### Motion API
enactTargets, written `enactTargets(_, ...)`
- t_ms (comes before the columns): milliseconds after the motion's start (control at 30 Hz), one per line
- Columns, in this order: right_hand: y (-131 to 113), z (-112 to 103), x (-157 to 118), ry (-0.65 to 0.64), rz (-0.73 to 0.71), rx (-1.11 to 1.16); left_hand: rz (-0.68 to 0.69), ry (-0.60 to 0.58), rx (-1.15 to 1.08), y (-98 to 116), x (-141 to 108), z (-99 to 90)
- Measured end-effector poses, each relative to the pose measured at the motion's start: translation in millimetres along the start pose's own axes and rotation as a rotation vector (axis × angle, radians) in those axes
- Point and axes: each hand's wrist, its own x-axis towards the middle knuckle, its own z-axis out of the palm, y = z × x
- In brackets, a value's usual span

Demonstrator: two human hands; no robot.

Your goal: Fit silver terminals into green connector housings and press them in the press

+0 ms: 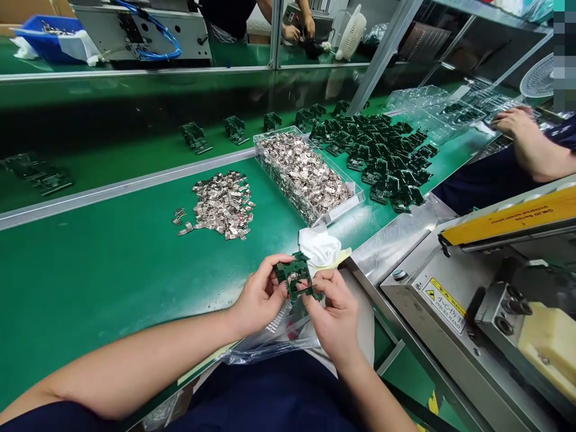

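Currently, from my remote seat, I see the left hand (261, 294) clamped on the left side of a green plastic housing (294, 271), low and just right of centre; the right hand (335, 306) grips its right side, though I can't tell whether those fingers also hold a small part. Just beyond lies a crumpled white cloth (318, 245). On the green worktop (112, 258), I see a loose metal-clip pile (224, 207) left of centre, a clear tray (345, 210) of metal pieces (306, 171) above centre, and heaped dark-green housings (382, 150) at upper right.
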Motion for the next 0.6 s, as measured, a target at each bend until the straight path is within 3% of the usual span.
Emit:
enactTargets(367,-0.4,7.5,-0.3,0.019,-0.030,-0.180,0.021,-0.066,0.072,4.7,-3.7,0.5)
enactTargets(467,-0.1,9.4,-1.1,0.019,0.038,-0.140,0.027,-0.091,0.058,3.7,-5.9,-0.5)
enactTargets(600,6.4,7.0,-2.7,0.022,0.251,0.127,0.018,-0.096,0.037,4.2,-6.3,-2.6)
